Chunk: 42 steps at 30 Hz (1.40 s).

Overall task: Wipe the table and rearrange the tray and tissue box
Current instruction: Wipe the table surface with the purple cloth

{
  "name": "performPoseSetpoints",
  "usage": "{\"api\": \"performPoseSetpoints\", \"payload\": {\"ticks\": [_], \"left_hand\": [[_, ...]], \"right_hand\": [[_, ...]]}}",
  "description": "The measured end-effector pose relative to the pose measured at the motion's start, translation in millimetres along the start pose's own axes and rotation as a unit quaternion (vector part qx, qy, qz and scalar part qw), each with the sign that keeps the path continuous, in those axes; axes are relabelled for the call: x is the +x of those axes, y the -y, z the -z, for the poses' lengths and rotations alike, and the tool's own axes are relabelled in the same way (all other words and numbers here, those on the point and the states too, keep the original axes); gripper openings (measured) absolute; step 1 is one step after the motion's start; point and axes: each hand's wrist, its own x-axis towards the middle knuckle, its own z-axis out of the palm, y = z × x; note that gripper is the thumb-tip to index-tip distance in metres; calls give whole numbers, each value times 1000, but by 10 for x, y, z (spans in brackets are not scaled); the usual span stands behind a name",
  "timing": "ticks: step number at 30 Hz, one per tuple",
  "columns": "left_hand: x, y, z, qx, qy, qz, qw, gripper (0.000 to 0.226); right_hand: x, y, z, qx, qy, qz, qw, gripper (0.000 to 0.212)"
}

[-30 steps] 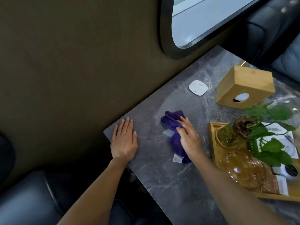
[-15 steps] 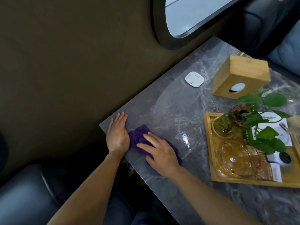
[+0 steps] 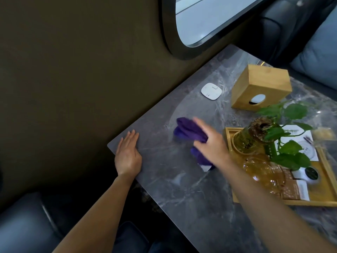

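At the left, the left hand (image 3: 128, 156) lies flat, palm down, on the near-left corner of the grey marble tabletop (image 3: 175, 194), its fingers (image 3: 131, 137) stretched out together and holding nothing. It sits on the same corner as half a second ago, but the purple cloth that was then right against it has gone.

That purple cloth (image 3: 189, 133) now lies toward the middle of the tabletop, bunched up, with a small white tag showing at its near end. The right hand (image 3: 212, 145) presses on it, fingers (image 3: 200, 124) spread over the folds and blurred with motion; the hand bears down on the cloth more than it grips it. Half a second ago this hand and cloth were at the near-left corner beside the left hand; now they are back near where they were a second ago, just left of the tray.

Further back, a small white rounded-square pad (image 3: 211, 91) lies on the tabletop near the wall, in the same place as before.

To its right the wooden tissue box (image 3: 260, 86) stands on the tabletop behind the tray, its round opening facing the camera, unmoved.

At the right, the wooden tray (image 3: 326, 167) rests along the tabletop's right side, holding a glass vase with a leafy green plant (image 3: 290, 132), a glass teapot (image 3: 262, 170), and printed cards. Tray and contents sit as they did earlier.
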Motion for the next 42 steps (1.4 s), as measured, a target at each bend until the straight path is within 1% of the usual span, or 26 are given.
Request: {"api": "performPoseSetpoints", "payload": {"ticks": [1, 2, 3, 4, 6, 10, 12, 14, 19, 22, 24, 26, 27, 30, 32, 34, 38, 40, 42], "left_hand": [[-1, 2, 0, 1, 0, 0, 1000, 49], [0, 8, -2, 2, -1, 2, 1000, 49], [1, 14, -3, 3, 0, 3, 1000, 48], [1, 10, 1, 3, 1, 4, 1000, 48], [5, -11, 6, 15, 5, 5, 1000, 44], [32, -55, -28, 92, 35, -3, 995, 51], [53, -61, -36, 125, 59, 3, 990, 54], [56, -62, -30, 143, 75, 5, 987, 54], [41, -69, -25, 159, 73, -7, 984, 54], [41, -68, -32, 156, 77, -11, 985, 55], [44, -77, -30, 153, 74, -13, 985, 54], [33, -87, -22, 149, 74, -11, 986, 54], [30, -95, -14, 146, 75, -10, 986, 54], [37, -134, 21, 139, 81, -6, 987, 54], [47, -225, 42, 140, 96, 12, 985, 58], [8, -380, 20, 147, 112, 17, 983, 64], [-223, -789, -188, 142, 136, -62, 978, 66], [-360, -995, -328, 145, 154, -103, 972, 65], [-479, -1191, -448, 145, 169, -145, 964, 64]], "right_hand": [[97, -86, 78, -50, 17, -35, 998, 72], [179, -181, 119, -122, 37, -59, 990, 75], [232, -270, 124, -195, 60, -73, 976, 76], [258, -340, 99, -247, 79, -77, 963, 77], [252, -423, -1, -284, 81, -52, 954, 74], [-9, -394, -200, -252, 4, 32, 967, 59], [-216, -313, -363, -236, 8, 43, 971, 57], [-478, -188, -575, -222, 45, 66, 972, 58], [-1094, 48, -994, -235, 134, 172, 947, 62], [-1307, 55, -1073, -183, 181, 223, 940, 66], [-1401, 20, -1089, -153, 232, 258, 925, 63], [-1462, 37, -1054, -115, 290, 249, 917, 53], [-1467, 66, -1006, -88, 306, 223, 921, 50], [-1450, 138, -817, -5, 296, 121, 948, 53], [-1406, 134, -651, 18, 270, 86, 959, 57], [-1375, 88, -471, 8, 233, 79, 969, 58], [-1426, -113, -109, -57, 131, 87, 986, 57], [-1526, -224, 72, -56, 95, 81, 991, 56], [-1675, -347, 229, -54, 42, 55, 996, 55]]}}
